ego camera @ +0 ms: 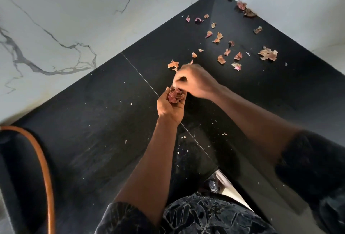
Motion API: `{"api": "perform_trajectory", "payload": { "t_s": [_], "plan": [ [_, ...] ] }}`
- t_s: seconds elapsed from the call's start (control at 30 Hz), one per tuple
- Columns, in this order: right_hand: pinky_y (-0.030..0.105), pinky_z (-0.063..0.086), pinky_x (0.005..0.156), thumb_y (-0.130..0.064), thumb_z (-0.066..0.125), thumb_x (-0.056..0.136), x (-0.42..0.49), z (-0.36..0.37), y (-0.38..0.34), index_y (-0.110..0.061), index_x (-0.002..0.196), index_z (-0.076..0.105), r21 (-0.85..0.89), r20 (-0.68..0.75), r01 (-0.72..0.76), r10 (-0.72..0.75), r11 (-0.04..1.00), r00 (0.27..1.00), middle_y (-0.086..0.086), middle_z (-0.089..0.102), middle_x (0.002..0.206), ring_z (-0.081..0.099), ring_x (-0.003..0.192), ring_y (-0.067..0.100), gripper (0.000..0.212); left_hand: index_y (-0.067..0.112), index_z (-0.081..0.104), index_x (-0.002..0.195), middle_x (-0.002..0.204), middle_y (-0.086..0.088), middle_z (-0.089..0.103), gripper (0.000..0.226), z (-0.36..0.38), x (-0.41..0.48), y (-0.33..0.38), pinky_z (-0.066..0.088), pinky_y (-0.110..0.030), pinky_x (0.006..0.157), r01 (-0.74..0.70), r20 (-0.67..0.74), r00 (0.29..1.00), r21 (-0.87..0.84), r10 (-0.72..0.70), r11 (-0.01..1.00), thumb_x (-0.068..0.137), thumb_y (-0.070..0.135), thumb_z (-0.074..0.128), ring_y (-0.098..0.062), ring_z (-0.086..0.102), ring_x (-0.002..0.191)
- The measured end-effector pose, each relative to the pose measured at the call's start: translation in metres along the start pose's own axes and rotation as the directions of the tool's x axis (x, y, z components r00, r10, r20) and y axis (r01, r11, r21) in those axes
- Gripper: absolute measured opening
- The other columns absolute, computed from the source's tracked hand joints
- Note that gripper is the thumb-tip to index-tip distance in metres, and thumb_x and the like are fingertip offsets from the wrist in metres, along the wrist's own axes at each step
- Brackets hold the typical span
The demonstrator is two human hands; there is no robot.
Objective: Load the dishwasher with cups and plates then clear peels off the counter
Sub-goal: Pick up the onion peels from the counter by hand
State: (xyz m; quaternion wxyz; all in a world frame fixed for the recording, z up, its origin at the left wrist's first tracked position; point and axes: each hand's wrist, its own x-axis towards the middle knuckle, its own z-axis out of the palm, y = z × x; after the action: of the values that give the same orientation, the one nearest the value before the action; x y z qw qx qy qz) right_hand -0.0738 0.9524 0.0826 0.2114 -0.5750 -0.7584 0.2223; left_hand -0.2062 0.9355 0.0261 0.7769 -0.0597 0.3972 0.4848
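My left hand [170,108] is cupped palm up over the black counter [97,118] and holds a bunch of reddish onion peels [175,95]. Just above it my right hand [197,81] hovers with fingers curled, pinching a pale peel scrap at its fingertips over the bunch. Several loose peels [222,59] lie scattered on the counter beyond the hands, toward the far corner. A larger crumpled peel [267,54] lies near the right wall. No cups, plates or dishwasher show in this view.
White marble walls [56,28] meet at the far corner and bound the counter on the left and right. An orange hose [44,168] curves along the left edge. Tiny pale crumbs [186,137] dot the counter near my forearms.
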Motion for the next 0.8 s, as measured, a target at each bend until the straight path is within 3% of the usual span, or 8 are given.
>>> {"api": "perform_trajectory", "payload": {
  "t_s": [0.1,0.17,0.23,0.33,0.5,0.63,0.8],
  "plan": [
    [0.030,0.054,0.085,-0.015,0.070,0.093,0.030,-0.009,0.024,-0.011,0.109,0.075,-0.111,-0.150,-0.175,0.157,0.978,0.976,0.007,0.072,0.108,0.068,0.095,0.018,0.017,-0.010,0.055,0.128,0.115,-0.027,0.065,0.039,-0.001,0.000,0.003,0.054,-0.043,0.097,0.014,0.022,1.000,-0.069,-0.013,0.997,0.103,0.017,0.043,-0.036,0.068,0.102],
    [0.036,0.052,0.094,-0.012,0.069,0.094,0.043,-0.010,0.040,-0.011,0.126,0.067,-0.218,-0.113,-0.311,0.293,0.925,0.949,0.011,0.065,0.124,0.064,0.109,0.026,0.032,-0.009,0.054,0.130,0.117,-0.027,0.064,0.040,-0.004,-0.001,0.003,0.055,-0.042,0.097,0.009,0.028,1.000,-0.063,-0.007,0.998,0.103,0.019,0.044,-0.036,0.067,0.104],
    [0.040,0.053,0.096,-0.010,0.069,0.093,0.042,-0.004,0.047,-0.013,0.133,0.061,-0.322,-0.004,-0.323,0.340,0.890,0.940,0.012,0.059,0.129,0.061,0.113,0.028,0.041,-0.008,0.055,0.131,0.120,-0.027,0.064,0.041,-0.008,-0.003,0.003,0.056,-0.041,0.094,-0.001,0.032,0.999,-0.038,0.002,0.999,0.103,0.019,0.045,-0.035,0.067,0.108],
    [0.039,0.054,0.093,-0.008,0.069,0.091,0.030,0.011,0.046,-0.011,0.123,0.066,-0.422,0.049,-0.256,0.304,0.870,0.951,0.012,0.060,0.123,0.061,0.109,0.026,0.031,-0.007,0.056,0.131,0.124,-0.027,0.063,0.041,-0.011,-0.004,0.006,0.055,-0.041,0.096,-0.004,0.029,1.000,-0.019,0.005,1.000,0.103,0.021,0.046,-0.035,0.066,0.110],
    [0.032,0.052,0.081,-0.011,0.069,0.092,0.020,0.027,0.027,-0.012,0.110,0.070,-0.333,0.041,-0.320,0.353,0.887,0.935,0.007,0.066,0.106,0.063,0.091,0.020,0.018,-0.006,0.057,0.131,0.132,-0.026,0.060,0.041,-0.015,-0.002,0.009,0.053,-0.041,0.100,-0.027,0.021,0.999,0.007,0.027,1.000,0.102,0.021,0.047,-0.034,0.065,0.111],
    [0.029,0.057,0.079,-0.012,0.072,0.091,0.006,0.016,0.003,-0.015,0.103,0.075,-0.121,-0.133,-0.221,0.205,0.968,0.970,0.001,0.070,0.104,0.066,0.089,0.011,0.013,-0.006,0.058,0.128,0.125,-0.025,0.064,0.039,-0.014,0.001,0.011,0.056,-0.040,0.094,-0.040,0.004,0.999,0.000,0.040,0.999,0.101,0.021,0.049,-0.033,0.067,0.106],
    [0.028,0.054,0.078,-0.022,0.072,0.092,-0.008,0.014,-0.019,-0.019,0.109,0.074,-0.034,0.092,-0.048,0.051,0.998,0.994,-0.004,0.070,0.105,0.064,0.089,0.009,0.018,0.000,0.066,0.110,0.104,-0.016,0.070,0.031,-0.015,0.001,0.014,0.055,-0.036,0.093,-0.036,-0.009,0.999,-0.005,0.036,0.999,0.103,0.022,0.046,-0.025,0.070,0.090]
  ]
}}
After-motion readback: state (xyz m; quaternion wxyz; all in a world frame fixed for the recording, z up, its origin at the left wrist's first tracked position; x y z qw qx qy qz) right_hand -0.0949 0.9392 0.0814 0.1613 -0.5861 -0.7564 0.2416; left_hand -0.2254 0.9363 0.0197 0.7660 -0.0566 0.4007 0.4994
